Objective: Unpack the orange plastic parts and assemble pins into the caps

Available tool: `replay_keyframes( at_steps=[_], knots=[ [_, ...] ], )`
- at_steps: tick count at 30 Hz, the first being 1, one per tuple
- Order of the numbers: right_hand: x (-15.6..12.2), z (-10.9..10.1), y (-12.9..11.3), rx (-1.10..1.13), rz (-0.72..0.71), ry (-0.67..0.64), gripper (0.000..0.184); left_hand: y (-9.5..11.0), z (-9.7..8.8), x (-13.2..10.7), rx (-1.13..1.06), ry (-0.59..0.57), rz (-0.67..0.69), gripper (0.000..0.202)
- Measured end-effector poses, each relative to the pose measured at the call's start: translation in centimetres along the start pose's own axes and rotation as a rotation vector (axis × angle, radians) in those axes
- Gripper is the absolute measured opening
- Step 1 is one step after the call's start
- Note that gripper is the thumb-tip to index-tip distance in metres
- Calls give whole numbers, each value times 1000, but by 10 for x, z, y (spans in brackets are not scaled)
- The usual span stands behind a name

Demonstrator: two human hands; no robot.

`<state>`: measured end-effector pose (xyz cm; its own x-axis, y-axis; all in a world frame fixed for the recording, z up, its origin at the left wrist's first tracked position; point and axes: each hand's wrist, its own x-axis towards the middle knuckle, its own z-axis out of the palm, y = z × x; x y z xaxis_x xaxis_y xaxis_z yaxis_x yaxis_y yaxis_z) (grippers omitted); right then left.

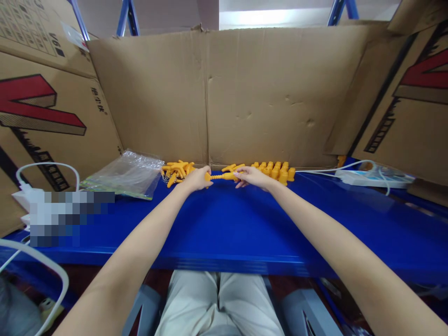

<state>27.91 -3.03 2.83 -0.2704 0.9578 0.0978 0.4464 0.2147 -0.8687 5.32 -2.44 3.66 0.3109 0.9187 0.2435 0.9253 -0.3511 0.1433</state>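
A ridged orange plastic stick (221, 176) stretches level between my hands, just above the blue shelf. My left hand (198, 179) is closed around its left end, where a wider round part shows by the thumb. The fingers of my right hand (252, 177) pinch its right end. Beside my left hand lies a pile of orange hand-shaped pieces (178, 169) with thin metal chains. Behind the stick, a few similar orange pieces (232, 167) are partly hidden. Several orange cup-like pieces (280, 171) stand in rows to the right of my right hand.
The blue shelf (224, 228) has cardboard (266, 98) along its back and large boxes at both sides. A clear plastic bag (129, 175) lies at left, near a white cable (49, 164). A white power strip (374, 178) sits at right.
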Motion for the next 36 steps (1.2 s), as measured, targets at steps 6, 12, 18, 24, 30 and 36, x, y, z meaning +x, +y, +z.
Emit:
replay_keyframes(
  at_steps=[6,12,18,24,30,36],
  knots=[
    [1,3,3,57,22,-4,24,-2,11,-4,-77,82,-16,30],
    [2,9,7,102,1,80,23,-2,16,-7,-138,163,10,24],
    [-6,7,16,192,-53,75,19,-3,22,-7,-263,195,30,22],
    [-10,4,22,223,-102,40,19,-5,26,-5,-318,183,58,22],
    [-10,9,23,157,23,82,42,-2,26,-6,-305,180,79,19],
    [-15,8,14,158,71,108,40,0,25,-5,-340,192,71,22]
  ],
)
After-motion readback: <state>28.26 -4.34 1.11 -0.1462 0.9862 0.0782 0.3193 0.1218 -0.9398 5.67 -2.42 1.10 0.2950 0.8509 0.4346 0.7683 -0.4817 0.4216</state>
